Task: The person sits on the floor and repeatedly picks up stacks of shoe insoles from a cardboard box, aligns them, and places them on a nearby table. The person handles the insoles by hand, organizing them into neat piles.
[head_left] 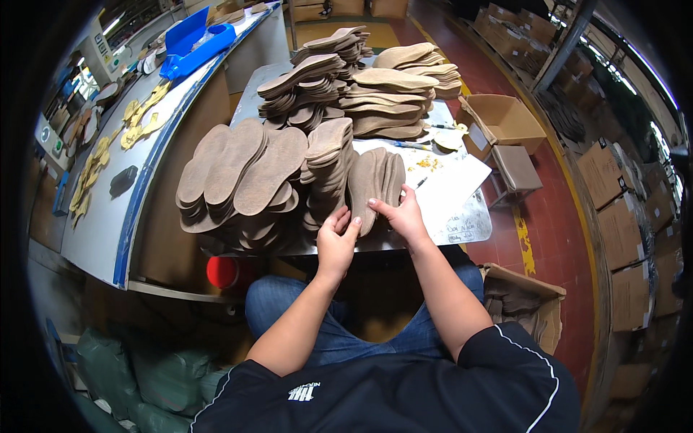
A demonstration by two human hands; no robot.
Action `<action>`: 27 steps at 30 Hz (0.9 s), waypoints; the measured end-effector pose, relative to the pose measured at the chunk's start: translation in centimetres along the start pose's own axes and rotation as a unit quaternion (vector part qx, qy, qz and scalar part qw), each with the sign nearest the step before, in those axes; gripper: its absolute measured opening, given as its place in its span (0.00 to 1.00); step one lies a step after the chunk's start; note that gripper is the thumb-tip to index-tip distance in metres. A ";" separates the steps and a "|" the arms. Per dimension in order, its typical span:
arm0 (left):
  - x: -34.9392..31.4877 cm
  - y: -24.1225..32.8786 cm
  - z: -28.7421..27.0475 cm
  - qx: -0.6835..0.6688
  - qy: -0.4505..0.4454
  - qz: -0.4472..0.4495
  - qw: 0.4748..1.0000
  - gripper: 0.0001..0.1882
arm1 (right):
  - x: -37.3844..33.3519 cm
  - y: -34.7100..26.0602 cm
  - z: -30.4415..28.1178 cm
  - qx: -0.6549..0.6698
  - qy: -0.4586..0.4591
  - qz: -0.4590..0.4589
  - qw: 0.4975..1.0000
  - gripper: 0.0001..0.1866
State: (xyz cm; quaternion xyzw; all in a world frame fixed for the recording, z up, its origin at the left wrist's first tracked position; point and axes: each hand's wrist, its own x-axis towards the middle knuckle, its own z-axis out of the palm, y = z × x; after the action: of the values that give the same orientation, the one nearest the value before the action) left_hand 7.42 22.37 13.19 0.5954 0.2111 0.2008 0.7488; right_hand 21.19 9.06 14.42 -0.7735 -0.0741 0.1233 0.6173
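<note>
1. Several brown insoles stood on edge (375,184) at the near edge of the table, leaning against one another like filed cards; we judge they stand upright so that each one can be thumbed apart.
2. Left hand (337,242): fingers curled, tips pinching the lower end of the nearest upright insole; closed on it, not flat.
3. Right hand (404,216): fingers bent over the right side of the same row, bracing it from that side, thumb toward the left hand; we read it as holding the row so it does not topple.
4. Tall slumped stack of insoles (328,169), just left of the upright row and touching it.
5. Fanned pile of larger brown insoles (238,177), lying flat and overlapping, further left on the same table.
6. Two rear heaps of insoles (361,83), darker on the left, paler on the right.
7. Metal-topped table (469,224), with white paper sheets (451,180) and a pen at its right, kept within reach of the right hand.
8. Open cardboard box (505,119) on the floor beside the table.
9. Blue tray (191,43) on the long white bench at left, with yellow cut pieces (141,119).
</note>
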 end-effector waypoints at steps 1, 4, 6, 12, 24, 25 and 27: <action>0.2 0.1 0.3 -0.021 -0.001 -0.008 1.000 0.37 | 0.3 -0.1 -0.4 0.077 -0.016 0.047 0.996 0.62; 0.9 0.6 1.0 -0.046 0.004 -0.039 0.998 0.43 | 0.6 -0.3 -1.7 0.210 -0.027 0.107 0.972 0.60; 1.9 1.2 1.7 -0.016 0.023 -0.060 0.998 0.47 | 0.5 -0.4 -2.4 0.183 0.016 0.081 0.980 0.57; 3.1 3.0 3.2 0.016 -0.057 -0.122 0.991 0.54 | 1.0 -2.8 -5.8 0.291 -0.022 0.057 0.955 0.43; 1.4 -0.5 4.0 -0.059 -0.057 0.005 0.997 0.36 | 1.6 -1.4 0.4 -0.201 0.039 -0.047 0.978 0.48; 1.3 -0.5 3.7 -0.071 -0.061 -0.001 0.996 0.36 | 1.7 -1.2 0.8 -0.185 0.049 -0.038 0.981 0.49; 0.9 -0.5 3.5 -0.097 -0.059 -0.006 0.994 0.35 | 1.8 -0.8 1.1 -0.200 0.053 -0.018 0.978 0.51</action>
State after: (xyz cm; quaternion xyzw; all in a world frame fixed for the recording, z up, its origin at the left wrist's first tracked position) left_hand 10.14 19.97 13.36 0.5296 0.1498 0.1800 0.8153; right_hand 22.64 10.80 14.79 -0.8855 -0.0780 0.0534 0.4548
